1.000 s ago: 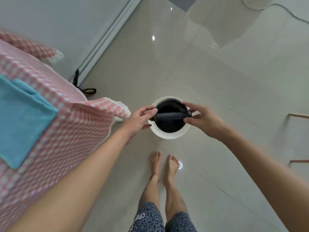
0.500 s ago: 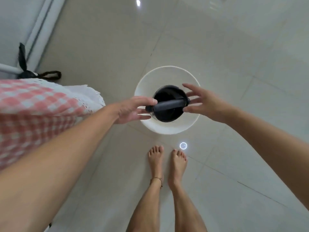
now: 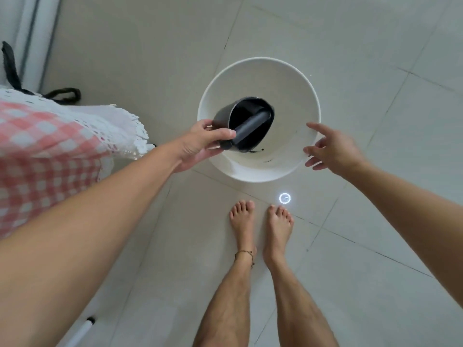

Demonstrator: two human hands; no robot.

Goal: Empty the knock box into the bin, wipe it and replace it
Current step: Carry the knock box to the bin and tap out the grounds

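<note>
A round white bin (image 3: 295, 86) stands on the tiled floor in front of my bare feet. Over its left half I hold the black knock box (image 3: 246, 116), tilted with its mouth toward the right and its dark bar across the opening. My left hand (image 3: 200, 146) grips the box at its near left rim. My right hand (image 3: 330, 149) hovers with fingers spread beside the bin's right rim, apart from the box. A few dark specks lie on the bin's inner wall below the box.
A table with a pink checked cloth and white lace trim (image 3: 50, 146) fills the left side. A black strap (image 3: 60, 95) lies on the floor behind it. My bare feet (image 3: 260, 229) stand just short of the bin. A bright ring reflection (image 3: 284, 198) shows on the tile.
My right hand has let go of the knock box and moved off to the right. My left hand has tilted the box over the bin. The view has moved closer to the bin.
</note>
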